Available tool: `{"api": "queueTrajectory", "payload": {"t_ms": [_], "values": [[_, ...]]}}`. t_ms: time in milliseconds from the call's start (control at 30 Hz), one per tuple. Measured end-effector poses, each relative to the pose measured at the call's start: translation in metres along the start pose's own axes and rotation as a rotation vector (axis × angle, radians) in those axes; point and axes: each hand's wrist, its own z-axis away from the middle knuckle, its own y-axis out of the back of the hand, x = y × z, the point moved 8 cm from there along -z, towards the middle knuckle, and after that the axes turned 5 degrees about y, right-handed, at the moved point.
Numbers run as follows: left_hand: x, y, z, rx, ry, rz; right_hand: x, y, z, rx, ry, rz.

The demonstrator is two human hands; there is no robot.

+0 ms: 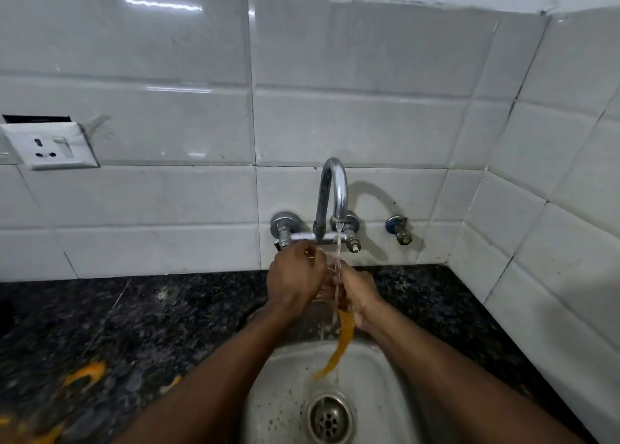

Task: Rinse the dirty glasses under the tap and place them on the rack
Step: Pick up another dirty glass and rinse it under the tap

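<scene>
While water runs from the curved chrome tap (336, 188), a clear drinking glass (330, 277), hard to make out, sits in the stream between both hands, above the back of the steel sink (285, 393). Left hand (295, 276) has its fingers (313, 254) curled round the glass's upper left side. Right hand (360, 296) wraps its fingers round the lower right. An orange stream of liquid (344, 339) pours from under the hands towards the round drain (330, 418). Orange smears (84, 373) lie on the dark speckled stone bench (151, 309).
</scene>
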Motion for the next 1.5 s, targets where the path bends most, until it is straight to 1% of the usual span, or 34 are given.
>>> {"api": "queueTrajectory", "payload": {"t_ms": [100, 167, 233, 267, 300, 333, 367, 467, 500, 533, 567, 633, 667, 700, 733, 800, 833, 867, 900, 933, 967, 1000, 1033, 1067, 1133, 1167, 1200, 1233, 1300, 1333, 1367, 1433, 1467, 1500], "values": [[-0.026, -0.005, 0.003, 0.008, 0.182, 0.252, -0.024, -0.002, 0.000, -0.053, 0.113, 0.209], [-0.044, -0.008, 0.008, 0.008, 0.355, 0.374, -0.033, -0.004, 0.002, -0.129, 0.162, 0.360], [-0.065, -0.014, 0.012, -0.015, 0.630, 0.605, -0.044, -0.009, 0.009, -0.254, 0.206, 0.383], [-0.069, -0.022, 0.017, -0.085, 0.763, 0.757, -0.048, -0.012, 0.013, -0.307, 0.227, 0.349], [-0.066, -0.030, 0.023, -0.174, 0.831, 0.861, -0.052, -0.016, 0.014, -0.338, 0.252, 0.317], [-0.059, -0.033, 0.025, -0.219, 0.811, 0.887, -0.056, -0.019, 0.015, -0.333, 0.279, 0.281], [-0.054, -0.030, 0.025, -0.200, 0.732, 0.870, -0.061, -0.022, 0.017, -0.298, 0.307, 0.266], [-0.038, 0.002, 0.021, 0.057, 0.325, 0.618, -0.057, -0.028, 0.014, -0.096, 0.299, 0.224], [-0.038, 0.005, 0.021, 0.091, 0.301, 0.534, -0.051, -0.028, 0.012, -0.040, 0.269, 0.217], [-0.051, 0.004, 0.017, 0.076, 0.365, 0.499, -0.045, -0.031, 0.013, 0.009, 0.257, 0.227], [-0.058, -0.008, 0.016, -0.019, 0.501, 0.537, -0.042, -0.024, 0.015, 0.073, 0.282, 0.276], [-0.064, -0.030, 0.022, -0.294, 0.753, 0.672, -0.042, -0.022, 0.021, 0.107, 0.387, 0.455], [-0.063, -0.034, 0.022, -0.352, 0.788, 0.709, -0.044, -0.024, 0.022, 0.100, 0.432, 0.501], [-0.061, -0.034, 0.019, -0.338, 0.774, 0.709, -0.046, -0.024, 0.023, 0.078, 0.444, 0.493], [-0.059, -0.028, 0.016, -0.256, 0.713, 0.671, -0.048, -0.023, 0.022, 0.071, 0.438, 0.438], [-0.045, 0.000, 0.012, -0.002, 0.399, 0.508, -0.049, -0.018, 0.018, 0.094, 0.332, 0.262], [-0.030, 0.011, 0.016, 0.085, 0.231, 0.432, -0.048, -0.017, 0.017, 0.067, 0.257, 0.175], [-0.024, 0.014, 0.019, 0.104, 0.166, 0.391, -0.049, -0.018, 0.018, 0.035, 0.242, 0.134], [-0.031, 0.007, 0.014, 0.044, 0.227, 0.423, -0.052, -0.020, 0.019, 0.010, 0.287, 0.188], [-0.044, -0.007, 0.009, -0.088, 0.400, 0.515, -0.056, -0.020, 0.020, -0.001, 0.400, 0.329], [-0.054, -0.025, 0.013, -0.299, 0.612, 0.652, -0.062, -0.022, 0.025, -0.009, 0.523, 0.503], [-0.056, -0.038, 0.022, -0.488, 0.767, 0.772, -0.062, -0.025, 0.028, -0.028, 0.620, 0.617], [-0.056, -0.044, 0.028, -0.535, 0.806, 0.810, -0.062, -0.024, 0.033, -0.023, 0.643, 0.642], [-0.055, -0.043, 0.028, -0.467, 0.762, 0.797, -0.062, -0.021, 0.033, -0.002, 0.636, 0.608], [-0.046, -0.016, 0.017, -0.117, 0.434, 0.607, -0.054, -0.011, 0.020, 0.066, 0.448, 0.338], [-0.037, -0.006, 0.017, 0.009, 0.287, 0.541, -0.048, -0.010, 0.017, 0.058, 0.325, 0.223], [-0.034, -0.004, 0.016, 0.030, 0.243, 0.499, -0.048, -0.010, 0.018, 0.038, 0.310, 0.206], [-0.040, -0.013, 0.013, -0.059, 0.346, 0.563, -0.054, -0.010, 0.020, 0.029, 0.393, 0.294], [-0.053, -0.039, 0.022, -0.373, 0.690, 0.745, -0.072, -0.018, 0.032, -0.005, 0.699, 0.623], [-0.053, -0.047, 0.032, -0.506, 0.791, 0.809, -0.074, -0.018, 0.035, -0.010, 0.798, 0.737], [-0.053, -0.052, 0.034, -0.559, 0.816, 0.844, -0.074, -0.019, 0.034, -0.039, 0.827, 0.774], [-0.047, -0.054, 0.035, -0.568, 0.816, 0.955, -0.078, -0.016, 0.029, -0.037, 0.792, 0.714], [-0.045, -0.058, 0.036, -0.565, 0.837, 1.026, -0.080, -0.016, 0.026, -0.054, 0.797, 0.742], [-0.045, -0.061, 0.037, -0.555, 0.845, 1.064, -0.086, -0.021, 0.027, -0.111, 0.864, 0.854]]}}
